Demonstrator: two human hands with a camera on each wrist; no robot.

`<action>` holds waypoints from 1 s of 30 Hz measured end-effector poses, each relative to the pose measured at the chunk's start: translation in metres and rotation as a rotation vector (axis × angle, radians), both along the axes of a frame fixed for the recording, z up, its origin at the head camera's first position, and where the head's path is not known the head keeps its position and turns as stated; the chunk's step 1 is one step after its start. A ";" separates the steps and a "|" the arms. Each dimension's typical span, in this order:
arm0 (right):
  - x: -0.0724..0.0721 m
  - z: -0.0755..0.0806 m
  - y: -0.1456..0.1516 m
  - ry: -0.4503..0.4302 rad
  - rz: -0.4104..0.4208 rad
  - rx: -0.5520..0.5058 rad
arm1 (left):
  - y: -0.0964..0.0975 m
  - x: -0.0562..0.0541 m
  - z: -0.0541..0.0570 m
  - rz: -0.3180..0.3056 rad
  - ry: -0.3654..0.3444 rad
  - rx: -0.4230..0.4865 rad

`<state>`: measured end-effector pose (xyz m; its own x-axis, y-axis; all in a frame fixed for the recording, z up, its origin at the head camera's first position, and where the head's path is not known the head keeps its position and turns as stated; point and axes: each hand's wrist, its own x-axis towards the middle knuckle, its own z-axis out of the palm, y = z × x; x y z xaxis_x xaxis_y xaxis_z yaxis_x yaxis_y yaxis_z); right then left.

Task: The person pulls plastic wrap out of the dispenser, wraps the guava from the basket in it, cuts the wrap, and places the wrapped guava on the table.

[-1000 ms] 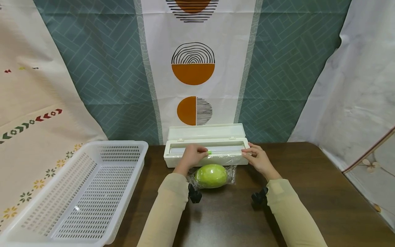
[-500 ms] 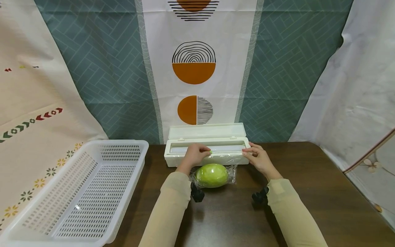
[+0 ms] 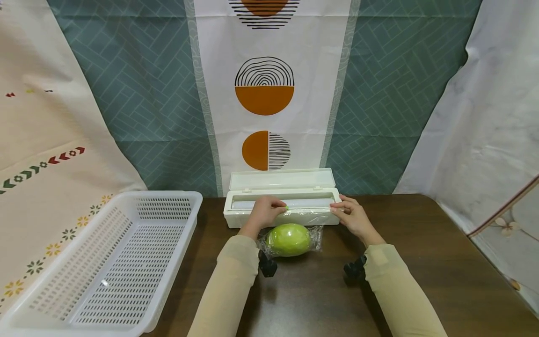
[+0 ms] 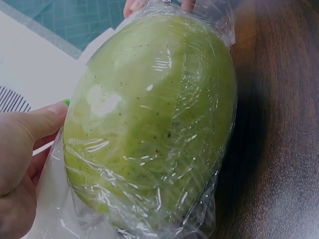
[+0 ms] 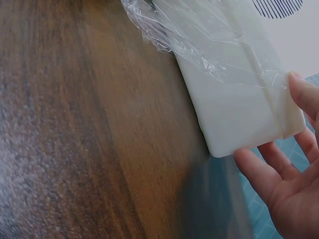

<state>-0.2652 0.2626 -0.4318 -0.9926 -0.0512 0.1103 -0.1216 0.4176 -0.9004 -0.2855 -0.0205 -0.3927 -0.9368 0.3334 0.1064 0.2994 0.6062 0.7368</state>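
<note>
The green fruit (image 3: pixel 288 240) is lying lengthways near the back edge of the worktop (image 3: pixel 320 299), just in front of the white box (image 5: pixel 234 109), and clear film (image 3: pixel 316 238) is wrapping it, bunching loosely at both ends! Film is draping over the box's front face too, seemingly running on to the fruit, though the join is hard to make out. Up at the box's front edge, the left hand (image 3: pixel 262 214) is pinching a little green tab (image 4: pixel 67 102) between thumb and fingers. Over at the box's right end, the right hand (image 3: pixel 355 220) is gripping the box, fingers spread, tips pressing on its top edge and end wall. And the change? Barely any: against the earlier head views, fruit, box and right hand are staying put, while the left fingertips are covering a touch more of the tab, its place along the edge hardly shifting. That is suggesting a steady hold rather than progress, with the film probably not yet parted from the box. Inside, a pale roll (image 3: pixel 309 202) is lying lengthways, and the lid (image 3: pixel 281 179) is leaning back toward the patterned cloth (image 3: pixel 164 93) hanging behind the worktop's back edge. Out along the left side, a white basket (image 3: pixel 173 267) is sitting well apart from the action
</note>
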 end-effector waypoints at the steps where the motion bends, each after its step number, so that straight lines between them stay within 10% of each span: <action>1: 0.000 0.000 0.000 -0.001 0.000 0.003 | 0.000 0.000 0.000 0.001 0.000 0.002; 30: -0.001 -0.001 0.000 0.006 -0.009 -0.002 | -0.004 -0.002 0.004 -0.020 0.028 -0.046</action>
